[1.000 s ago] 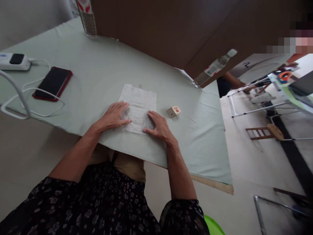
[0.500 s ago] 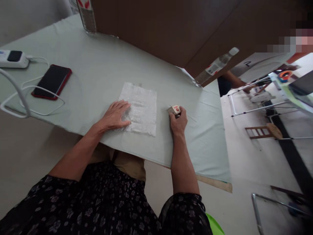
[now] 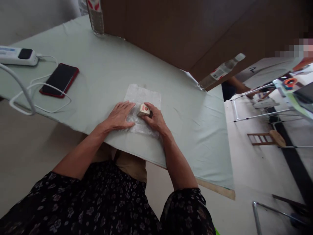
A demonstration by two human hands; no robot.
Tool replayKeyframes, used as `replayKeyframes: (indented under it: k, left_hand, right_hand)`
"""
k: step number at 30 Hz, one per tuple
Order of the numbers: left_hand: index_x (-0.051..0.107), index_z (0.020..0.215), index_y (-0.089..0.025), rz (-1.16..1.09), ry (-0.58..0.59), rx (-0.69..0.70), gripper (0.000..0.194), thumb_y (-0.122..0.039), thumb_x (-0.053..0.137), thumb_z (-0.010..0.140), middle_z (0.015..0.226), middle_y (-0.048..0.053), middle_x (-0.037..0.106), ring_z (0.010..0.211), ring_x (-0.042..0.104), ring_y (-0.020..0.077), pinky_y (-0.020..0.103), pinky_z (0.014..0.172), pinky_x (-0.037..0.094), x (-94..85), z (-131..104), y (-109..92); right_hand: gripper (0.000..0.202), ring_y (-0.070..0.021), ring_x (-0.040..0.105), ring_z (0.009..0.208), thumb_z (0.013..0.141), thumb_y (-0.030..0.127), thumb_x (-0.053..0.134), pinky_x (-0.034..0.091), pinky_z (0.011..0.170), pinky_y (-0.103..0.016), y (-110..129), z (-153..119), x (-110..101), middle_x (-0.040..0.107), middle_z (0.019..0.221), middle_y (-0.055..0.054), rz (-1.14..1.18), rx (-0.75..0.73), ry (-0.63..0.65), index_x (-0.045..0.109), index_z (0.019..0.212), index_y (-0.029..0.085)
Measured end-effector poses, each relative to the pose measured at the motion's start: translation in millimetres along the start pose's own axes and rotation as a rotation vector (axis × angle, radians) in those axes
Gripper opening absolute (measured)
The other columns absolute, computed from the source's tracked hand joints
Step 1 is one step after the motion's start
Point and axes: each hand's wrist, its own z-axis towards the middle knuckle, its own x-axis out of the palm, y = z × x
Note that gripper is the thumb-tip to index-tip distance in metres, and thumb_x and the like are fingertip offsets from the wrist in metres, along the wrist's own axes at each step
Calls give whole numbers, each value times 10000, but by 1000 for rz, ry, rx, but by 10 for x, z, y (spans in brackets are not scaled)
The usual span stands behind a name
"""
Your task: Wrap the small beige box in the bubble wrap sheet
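Note:
A sheet of bubble wrap (image 3: pixel 144 94) lies on the pale green cloth of the table (image 3: pixel 195 120). My left hand (image 3: pixel 119 116) rests flat on its left edge, fingers and thumb spread. Over the middle of the sheet, my right hand (image 3: pixel 156 120) grips a small cream-coloured box (image 3: pixel 144 110) with red print between thumb and fingers. Part of the box is hidden by those fingers. Whether it touches the sheet I cannot tell.
Behind the sheet stands a large brown cardboard box (image 3: pixel 156 32), with a clear bottle (image 3: pixel 95 18) at its left and another bottle (image 3: pixel 223 70) at its right corner. A phone (image 3: pixel 60 80), white cable and power strip (image 3: pixel 18 56) lie left. A co-worker's arm (image 3: pixel 236 85) shows at right.
My right hand has carried the small box leftward from the bare cloth to over the bubble wrap. My left hand stays on the sheet. The camera view has shifted slightly.

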Motion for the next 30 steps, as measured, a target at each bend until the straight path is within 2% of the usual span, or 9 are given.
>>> replayKeyframes:
  k: [3,12,15,18,20,23,25,27,30]
  left_hand:
    - [376,1567,-190,-9,3,18,869,-420,669,783,1643,171,441,1561,348,381,562,1287,238,6,4,3]
    - [343,1587,-136,33,41,21,885,-433,633,805,1654,188,420,1568,330,375,535,1291,228,-35,1,-19]
    - [338,1593,-142,55,49,9,892,-443,633,807,1665,185,406,1573,324,368,530,1293,229,-47,2,-24]
    - [340,1593,-142,53,45,1,892,-448,635,808,1668,187,401,1575,323,368,536,1291,232,-51,3,-17]
    - [348,1591,-133,48,46,7,892,-447,634,806,1667,192,402,1574,326,368,538,1292,232,-52,1,-14]
    - [369,1586,-134,45,43,15,891,-438,643,795,1660,190,416,1568,336,376,544,1292,234,-40,0,-9]
    - [392,1578,-147,38,22,18,880,-426,657,787,1652,180,432,1559,347,385,552,1292,236,-14,4,7]
    - [423,1565,-162,23,-15,17,862,-420,676,781,1639,170,451,1549,362,393,561,1294,234,14,11,35]
    - [468,1539,-171,-47,-90,15,828,-466,695,800,1629,167,461,1539,375,393,559,1292,249,17,-2,82]
  right_hand:
    - [672,-302,602,1356,819,300,734,418,1199,-493,-93,-12,49,637,1487,-147,-2,5,15,581,1463,182]
    - [639,-299,595,1380,852,318,729,429,1198,-505,-207,25,67,637,1504,-63,40,-48,71,587,1474,294]
    - [666,-309,579,1395,868,338,716,414,1202,-530,-186,10,55,617,1522,-82,-36,-83,34,545,1509,287]
    - [683,-330,538,1428,889,398,708,424,1170,-555,-77,-147,-66,585,1546,-116,-144,-121,-68,508,1529,265]
    - [590,-325,578,1373,920,414,692,453,1120,-528,26,-337,-172,638,1478,-126,-216,-169,-98,560,1470,247]
    - [381,-286,676,1189,947,387,692,480,1020,-457,172,-654,-233,749,1282,-114,-342,-291,15,676,1289,221]
    - [272,-279,690,1113,963,356,680,469,968,-445,239,-804,-162,765,1238,-119,-468,-337,68,715,1184,202]
    - [175,-263,690,1057,1005,285,613,450,939,-432,272,-868,-33,778,1201,-121,-583,-333,51,736,1085,189]
    - [242,-232,685,955,1033,167,506,429,903,-410,271,-835,129,801,1108,-111,-658,-301,-26,733,950,185]
